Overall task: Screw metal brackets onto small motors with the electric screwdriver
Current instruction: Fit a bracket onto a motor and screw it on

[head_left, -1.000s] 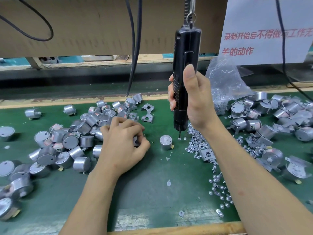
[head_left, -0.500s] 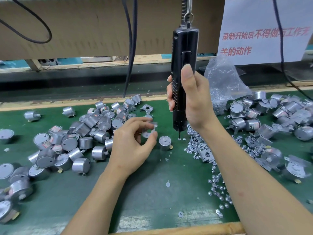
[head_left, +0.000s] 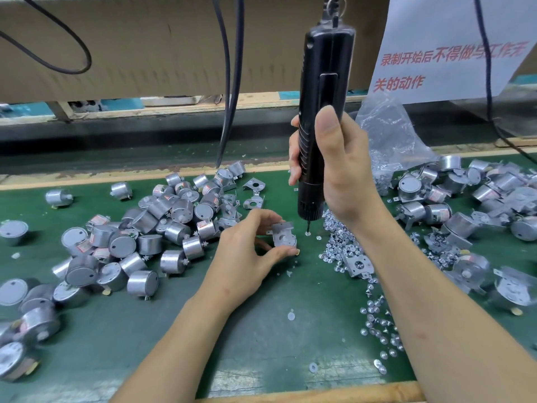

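My right hand (head_left: 343, 170) grips the black electric screwdriver (head_left: 322, 91), which hangs upright from a hook above. Its bit tip (head_left: 308, 229) points down just above the green mat, beside a loose screw. My left hand (head_left: 247, 254) pinches a small silver motor with a metal bracket (head_left: 283, 235) laid on top of it, just left of the bit. The motor body is mostly hidden under the bracket and my fingers.
A pile of bare motors (head_left: 122, 242) covers the left of the green mat (head_left: 261, 338). Loose brackets (head_left: 254, 193) lie behind my left hand. Screws (head_left: 343, 245) are strewn under my right wrist. Bracketed motors (head_left: 465, 205) and a plastic bag (head_left: 389, 135) sit at the right.
My left hand picked a bracket from beside the motor pile, carried it right, and now holds it on the motor near the bit. The screwdriver stayed almost still.
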A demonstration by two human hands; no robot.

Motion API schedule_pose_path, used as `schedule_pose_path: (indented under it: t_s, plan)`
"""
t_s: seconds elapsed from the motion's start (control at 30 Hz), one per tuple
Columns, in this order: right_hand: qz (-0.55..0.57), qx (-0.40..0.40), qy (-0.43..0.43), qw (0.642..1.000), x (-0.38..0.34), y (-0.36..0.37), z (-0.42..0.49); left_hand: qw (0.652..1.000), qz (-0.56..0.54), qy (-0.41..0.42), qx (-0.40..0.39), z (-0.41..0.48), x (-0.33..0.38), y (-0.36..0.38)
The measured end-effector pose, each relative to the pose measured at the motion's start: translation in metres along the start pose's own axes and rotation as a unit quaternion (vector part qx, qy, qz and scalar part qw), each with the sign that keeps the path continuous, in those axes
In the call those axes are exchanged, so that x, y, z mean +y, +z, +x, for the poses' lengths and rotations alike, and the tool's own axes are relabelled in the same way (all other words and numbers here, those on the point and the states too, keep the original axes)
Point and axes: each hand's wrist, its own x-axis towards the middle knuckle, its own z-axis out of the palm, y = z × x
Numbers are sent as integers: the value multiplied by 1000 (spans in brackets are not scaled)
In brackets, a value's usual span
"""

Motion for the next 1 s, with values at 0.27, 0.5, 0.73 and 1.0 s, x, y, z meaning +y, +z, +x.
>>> schedule_pose_path:
  t_s: [0.27,0.5,0.73,1.0]
  plan:
    - [37,-12,-46,998,2,10,-3,1000,3,3,-26,1,-4,0]
    - [52,-21,-57,997,2,17,-6,999,8,10,-31,-1,-3,-2]
    - [50,-4,-61,997,2,18,-6,999,46,14,-15,0,-5,2]
    - [46,-13,-46,998,5,20,-7,998,61,12,-26,1,-4,1]
